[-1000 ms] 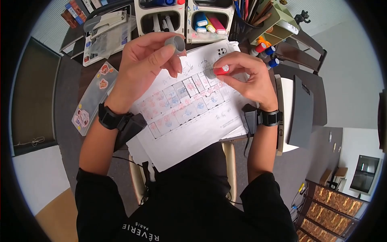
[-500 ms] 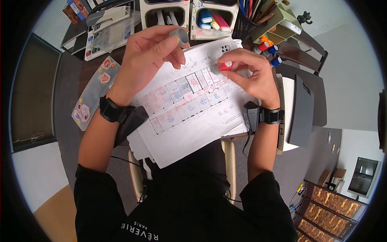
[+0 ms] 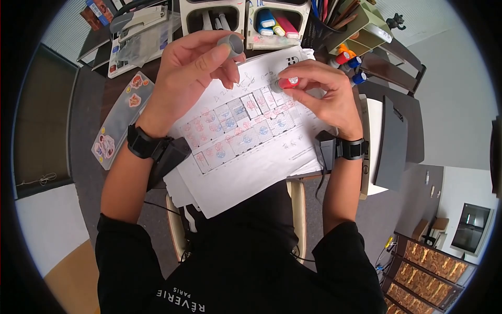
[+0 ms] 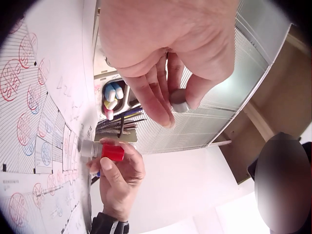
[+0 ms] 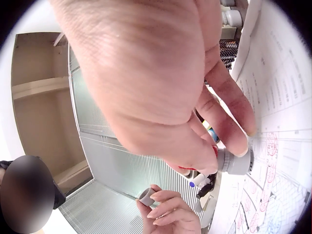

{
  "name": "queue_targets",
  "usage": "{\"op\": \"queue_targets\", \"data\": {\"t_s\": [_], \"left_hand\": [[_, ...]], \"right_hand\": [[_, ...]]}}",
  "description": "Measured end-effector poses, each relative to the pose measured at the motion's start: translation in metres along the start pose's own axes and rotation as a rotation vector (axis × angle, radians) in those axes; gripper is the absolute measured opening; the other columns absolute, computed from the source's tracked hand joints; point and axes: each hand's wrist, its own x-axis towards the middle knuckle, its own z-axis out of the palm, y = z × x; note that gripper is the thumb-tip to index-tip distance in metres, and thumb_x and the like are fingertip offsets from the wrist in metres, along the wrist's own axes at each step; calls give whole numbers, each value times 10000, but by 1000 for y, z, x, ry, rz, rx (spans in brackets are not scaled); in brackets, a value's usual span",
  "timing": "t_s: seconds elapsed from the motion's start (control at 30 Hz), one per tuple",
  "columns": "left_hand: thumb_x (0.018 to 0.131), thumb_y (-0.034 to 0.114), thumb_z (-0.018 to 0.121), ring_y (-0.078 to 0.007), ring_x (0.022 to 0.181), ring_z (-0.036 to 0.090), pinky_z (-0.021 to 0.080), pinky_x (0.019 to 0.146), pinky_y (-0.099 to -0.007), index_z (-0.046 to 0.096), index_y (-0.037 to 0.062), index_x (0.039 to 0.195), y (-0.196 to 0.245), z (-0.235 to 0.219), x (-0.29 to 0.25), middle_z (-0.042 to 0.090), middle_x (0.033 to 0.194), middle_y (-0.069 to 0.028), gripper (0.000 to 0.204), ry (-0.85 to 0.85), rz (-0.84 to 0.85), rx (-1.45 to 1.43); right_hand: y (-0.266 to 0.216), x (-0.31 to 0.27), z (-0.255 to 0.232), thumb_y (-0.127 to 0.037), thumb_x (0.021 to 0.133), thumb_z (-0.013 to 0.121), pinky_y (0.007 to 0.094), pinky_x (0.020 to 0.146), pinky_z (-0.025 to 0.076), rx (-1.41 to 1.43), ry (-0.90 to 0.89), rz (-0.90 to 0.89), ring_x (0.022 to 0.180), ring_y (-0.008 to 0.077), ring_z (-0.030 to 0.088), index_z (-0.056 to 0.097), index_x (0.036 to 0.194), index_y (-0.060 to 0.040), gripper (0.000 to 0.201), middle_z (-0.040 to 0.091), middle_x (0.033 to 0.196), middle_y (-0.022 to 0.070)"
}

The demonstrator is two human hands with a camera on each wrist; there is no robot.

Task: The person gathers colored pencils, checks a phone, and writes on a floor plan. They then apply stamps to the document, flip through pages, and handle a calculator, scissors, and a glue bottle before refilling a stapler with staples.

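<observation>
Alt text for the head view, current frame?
A person's right hand pinches a red-and-grey stamp over a sheet printed with a floor plan marked in red and blue. The left hand holds a grey cap; beyond, a desk organizer holds colored markers.

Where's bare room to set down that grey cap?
Bare: the top sheet, between its floor plan and the lap; also the gap between left hand and right hand. Crowded: the far side, with pen organizer, pencil cup and blue-topped stamps.
</observation>
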Motion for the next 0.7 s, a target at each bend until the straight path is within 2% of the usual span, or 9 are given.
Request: {"op": "queue_targets", "data": {"t_s": [0.3,0.47,0.7], "left_hand": [[1008,263,607,-164,800,642,516,654,-283,573,-35,1334,4,4,0,673,1070,-141,443,-15,4,2],[1011,262,601,-162,802,644,515,658,-283,573,-36,1330,6,5,0,671,1068,-134,437,-21,15,8],[1019,260,587,-156,823,648,506,660,-283,575,-35,1325,0,-4,1,672,1075,-125,426,2,-3,0]], "right_hand": [[7,1,3,56,795,751,228,593,471,18,-40,18,650,85,600,765,1097,-98,340,702,937,47],[7,3,3,46,798,761,239,586,477,-30,-100,85,675,90,603,782,1060,-103,302,709,919,39],[6,-1,2,39,784,781,231,599,481,-15,-24,51,665,83,592,783,1060,-105,312,719,905,39]]}}
